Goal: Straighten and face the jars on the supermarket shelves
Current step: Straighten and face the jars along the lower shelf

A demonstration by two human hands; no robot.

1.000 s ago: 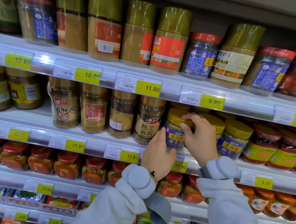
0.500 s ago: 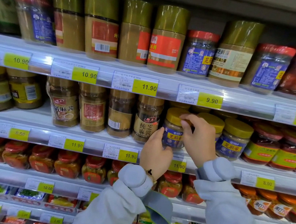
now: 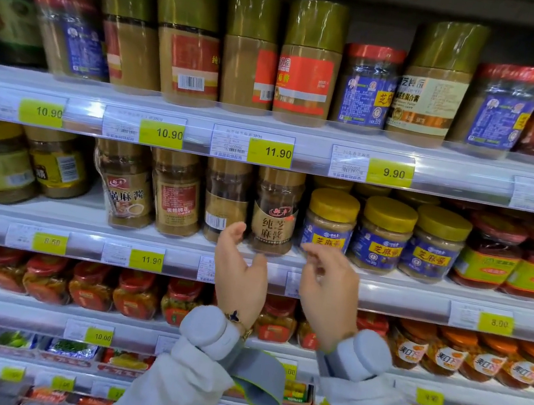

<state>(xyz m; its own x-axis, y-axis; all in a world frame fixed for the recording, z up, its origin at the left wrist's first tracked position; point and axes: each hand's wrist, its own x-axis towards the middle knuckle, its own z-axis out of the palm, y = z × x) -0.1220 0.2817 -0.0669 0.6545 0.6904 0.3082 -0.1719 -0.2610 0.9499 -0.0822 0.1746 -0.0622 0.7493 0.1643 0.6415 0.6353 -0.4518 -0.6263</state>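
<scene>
You stand in a supermarket aisle: tiered white metal shelves (image 3: pixel 49 214) carry rows of sauce-filled glass jars (image 3: pixel 276 210), with yellow-green paper price tags (image 3: pixel 269 151) along each front edge.

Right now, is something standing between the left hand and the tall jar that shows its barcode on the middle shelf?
Nothing visible does. The left hand hovers open just before the barcode jar, whose front is unobstructed; neighbouring jars stand only beside it.

Bright, even store light from above. Glare streaks on clear price rail (image 3: pixel 199 136). Soft blur overall, stronger at left edge. Wide-angle bowing bends shelves toward corners.
</scene>
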